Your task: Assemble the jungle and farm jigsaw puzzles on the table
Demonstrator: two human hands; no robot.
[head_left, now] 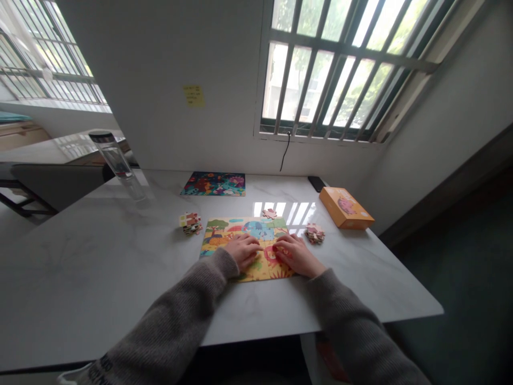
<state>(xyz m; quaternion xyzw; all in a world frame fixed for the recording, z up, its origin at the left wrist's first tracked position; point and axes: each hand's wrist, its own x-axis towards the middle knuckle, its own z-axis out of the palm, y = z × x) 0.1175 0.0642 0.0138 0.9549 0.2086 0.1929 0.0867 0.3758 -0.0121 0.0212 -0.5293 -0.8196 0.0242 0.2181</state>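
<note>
One rectangular cardboard jigsaw puzzle with animals printed on yellow (261, 270) lies on the white marbled table (120, 267), its long axis running side to side in front of the person. Both bare hands rest over it: the left hand (242, 250) around its middle, the right hand (296, 255) at its right part, with fingertips at a round red figure. That figure lies between the hands, nearer the right one. Each grip has its fingers bent and loosely parted, pointing inward; whether either pinches a piece I cannot tell, since the palms and the right thumb are hidden.

Just at the puzzle's far edge, right of its middle, is a loose pale jigsaw piece (270, 214); whether it overlaps that edge is unclear. Left of the puzzle sits a small stack of colourful pieces (190, 223), and right of it a pile of pale pieces (315, 233). Farther right is an orange cardboard box (347, 209); beyond the puzzle lies a dark printed picture sheet (214, 183). The hands cover much of the puzzle's near half, and its seams are hard to make out.
</note>
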